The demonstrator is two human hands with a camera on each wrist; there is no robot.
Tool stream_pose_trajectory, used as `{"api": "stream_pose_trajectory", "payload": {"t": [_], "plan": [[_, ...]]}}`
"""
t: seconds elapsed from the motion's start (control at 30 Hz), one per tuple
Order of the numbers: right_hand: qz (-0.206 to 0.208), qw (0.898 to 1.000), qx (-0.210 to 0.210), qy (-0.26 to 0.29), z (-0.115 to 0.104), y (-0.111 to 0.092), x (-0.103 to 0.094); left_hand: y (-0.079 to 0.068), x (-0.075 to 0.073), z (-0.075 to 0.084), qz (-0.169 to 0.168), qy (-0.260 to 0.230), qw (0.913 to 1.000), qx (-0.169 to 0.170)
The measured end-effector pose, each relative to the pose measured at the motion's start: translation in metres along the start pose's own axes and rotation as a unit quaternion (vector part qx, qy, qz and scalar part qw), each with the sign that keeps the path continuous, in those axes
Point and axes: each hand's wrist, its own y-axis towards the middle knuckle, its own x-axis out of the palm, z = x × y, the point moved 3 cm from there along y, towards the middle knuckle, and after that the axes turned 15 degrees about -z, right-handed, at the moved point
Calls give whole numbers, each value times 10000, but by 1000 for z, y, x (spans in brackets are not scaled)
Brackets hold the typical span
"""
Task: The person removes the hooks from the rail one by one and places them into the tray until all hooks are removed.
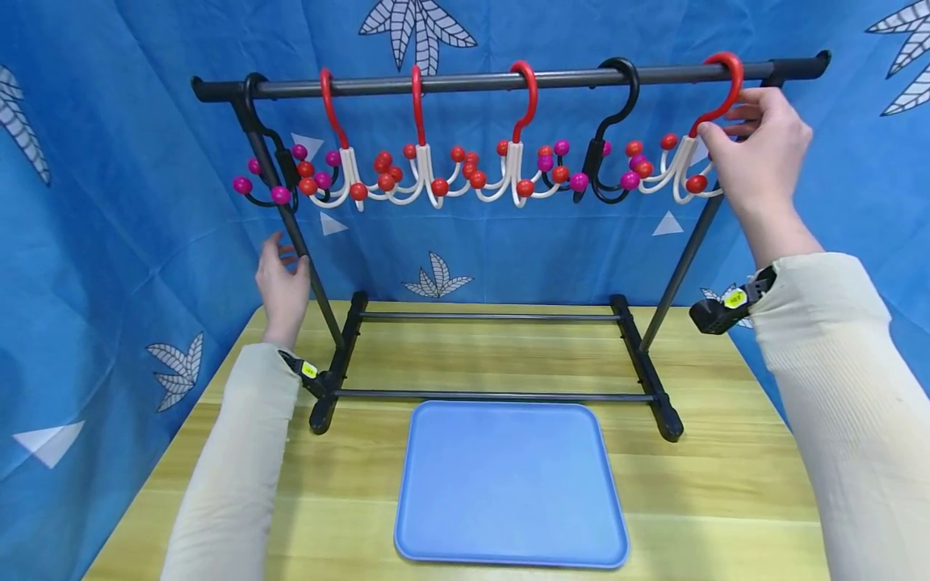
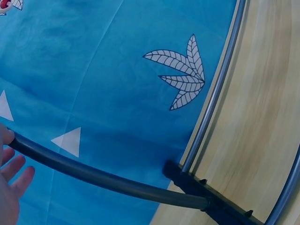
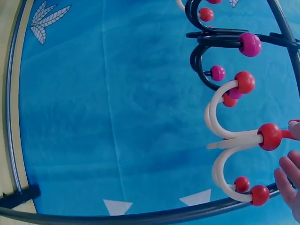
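Observation:
At the right end of the rack's top rail hangs a white four-claw hanger with a red hook (image 1: 729,77) and red ball tips. My right hand (image 1: 770,153) pinches the lower part of that hook, thumb on its neck, and the other fingers are spread in the right wrist view (image 3: 288,183). My left hand (image 1: 282,286) is at the rack's left post (image 1: 320,303); its thumb touches the post, fingers loosely extended in the left wrist view (image 2: 14,173). More white claw hangers (image 1: 521,153) and black ones (image 1: 596,153) with pink balls hang along the rail (image 1: 465,82).
A blue tray (image 1: 508,484) lies on the wooden table (image 1: 697,500) in front of the rack. Black feet and two lower bars (image 1: 494,395) of the rack stand on the table. A blue cloth with leaf prints (image 1: 479,258) hangs behind and at the sides.

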Motion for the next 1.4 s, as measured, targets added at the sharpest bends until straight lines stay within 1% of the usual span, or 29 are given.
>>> {"api": "stream_pose_trajectory", "payload": {"t": [0.07,0.2,0.33,0.4,0.43,0.53,0.67,0.83,1.03,1.17,1.27,1.4], "plan": [[-25,10000,4,66,0,1,0,0,1,1,4,29,10000,46],[-79,9982,-51,594,-1,3,-2,-2,4,3,18,140,9999,87],[-184,9897,-132,1413,0,4,-3,-3,7,4,11,169,9998,118],[-229,9853,-144,1684,0,4,-3,-3,8,4,-15,184,9998,95],[-247,9844,-146,1737,-1,4,-3,-4,9,4,-31,206,9998,74],[-266,9850,-178,1693,-4,4,-2,-4,10,3,-88,263,9996,9],[-166,9868,-281,1584,-11,4,-4,-2,10,4,-124,304,9995,-30],[-34,9857,-281,1662,-17,2,-7,-1,9,5,-75,540,9985,-15],[45,9837,-343,1766,-16,-2,-15,-1,10,5,-104,781,9969,42],[50,9831,-346,1799,-15,-3,-19,-1,11,5,-116,809,9966,70],[98,9804,-451,1914,-18,-3,-22,0,10,5,-90,808,9967,87],[246,9802,-597,1873,-22,-4,-28,1,9,6,-62,731,9973,99]]}}
